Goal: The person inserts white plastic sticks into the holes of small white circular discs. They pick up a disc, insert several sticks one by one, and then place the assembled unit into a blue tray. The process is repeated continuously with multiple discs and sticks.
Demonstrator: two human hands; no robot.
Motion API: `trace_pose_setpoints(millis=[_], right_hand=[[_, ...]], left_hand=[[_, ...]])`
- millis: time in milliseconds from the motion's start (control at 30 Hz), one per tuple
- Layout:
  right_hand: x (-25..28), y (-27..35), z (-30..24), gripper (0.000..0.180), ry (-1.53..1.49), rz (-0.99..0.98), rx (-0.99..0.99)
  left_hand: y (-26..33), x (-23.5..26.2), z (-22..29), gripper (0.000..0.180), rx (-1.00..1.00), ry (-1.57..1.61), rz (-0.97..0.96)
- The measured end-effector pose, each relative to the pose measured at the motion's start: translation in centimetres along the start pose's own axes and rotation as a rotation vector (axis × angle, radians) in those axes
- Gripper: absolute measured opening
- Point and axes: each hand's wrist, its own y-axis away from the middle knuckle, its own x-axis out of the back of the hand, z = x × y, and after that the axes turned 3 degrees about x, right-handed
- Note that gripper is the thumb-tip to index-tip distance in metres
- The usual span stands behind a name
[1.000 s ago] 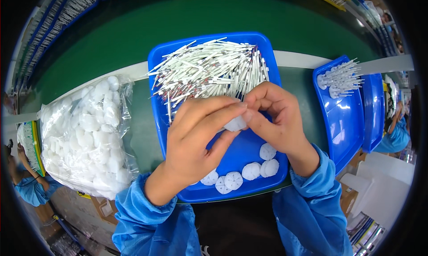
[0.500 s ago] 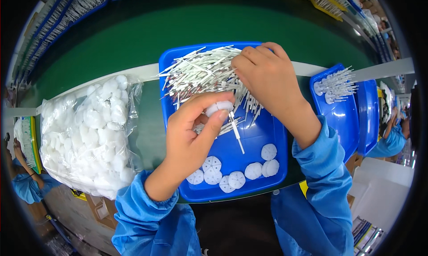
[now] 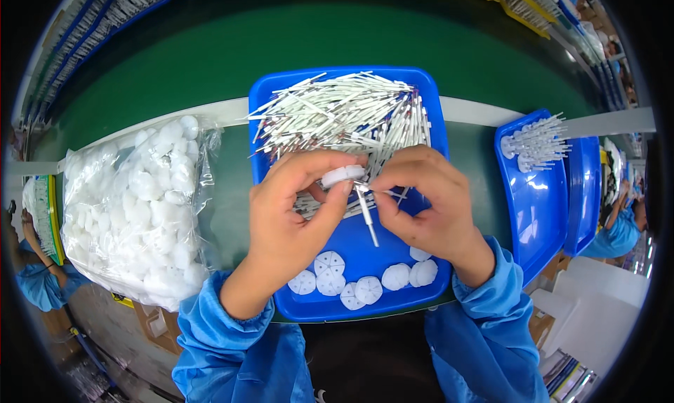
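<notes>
My left hand point(image 3: 277, 210) is closed round the edge of a white round disc point(image 3: 342, 175), from which a thin white stick point(image 3: 368, 224) points down. Close beside the disc, my right hand point(image 3: 439, 206) pinches another thin white stick point(image 3: 362, 187), mostly covered by the fingers. Both hands are over a blue tray point(image 3: 442, 133). A heap of thin white sticks point(image 3: 330, 111) fills the tray's far half. Several flat white discs with small holes point(image 3: 368, 290) lie along its near side.
A clear plastic bag of white discs point(image 3: 133, 213) lies left of the tray on the green table point(image 3: 316, 38). To the right, a second blue tray point(image 3: 537, 224) holds discs with upright sticks point(image 3: 539, 144). People in blue sleeves point(image 3: 43, 283) show at both edges.
My right hand has come from the stick heap toward me, to the disc's edge. The left hand still holds the disc, in nearly the same place.
</notes>
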Motion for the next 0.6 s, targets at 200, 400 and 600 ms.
trace_pose_setpoints(millis=[200, 400, 600], right_hand=[[0.0, 0.8, -0.6, 0.02, -0.138, -0.03, -0.267], [0.2, 1.0, -0.9, 0.021, -0.2, -0.046, -0.386], [-0.1, 1.3, -1.2, 0.019, -0.202, -0.009, -0.356]], left_hand=[[0.0, -0.5, -0.1, 0.03, 0.045, 0.119, 0.063], [-0.2, -0.3, 0.1, 0.036, 0.006, 0.023, 0.106], [-0.4, 0.5, 0.9, 0.035, -0.111, -0.293, 0.057]])
